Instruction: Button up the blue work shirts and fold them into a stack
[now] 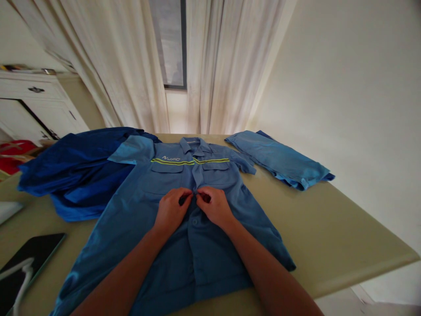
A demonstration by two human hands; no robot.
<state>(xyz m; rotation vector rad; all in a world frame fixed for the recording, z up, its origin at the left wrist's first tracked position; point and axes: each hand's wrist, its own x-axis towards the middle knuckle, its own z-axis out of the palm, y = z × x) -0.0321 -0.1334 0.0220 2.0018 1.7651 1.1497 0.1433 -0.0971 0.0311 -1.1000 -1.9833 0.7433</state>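
Pinching blue shirt (205,250), left hand (173,208) and right hand (216,206) hid gripped spot between closed fingers (184,192); long axis ran away, collar (185,145) farthest.

Pale curtains (121,66) flank a dark-framed window (170,46). White cabinet (44,107) stands rear left. White cable (26,264) overlies a black flat device (42,246).

White lettering (171,159) "NJPC" (slightly blurred) on blue shirt (179,245).
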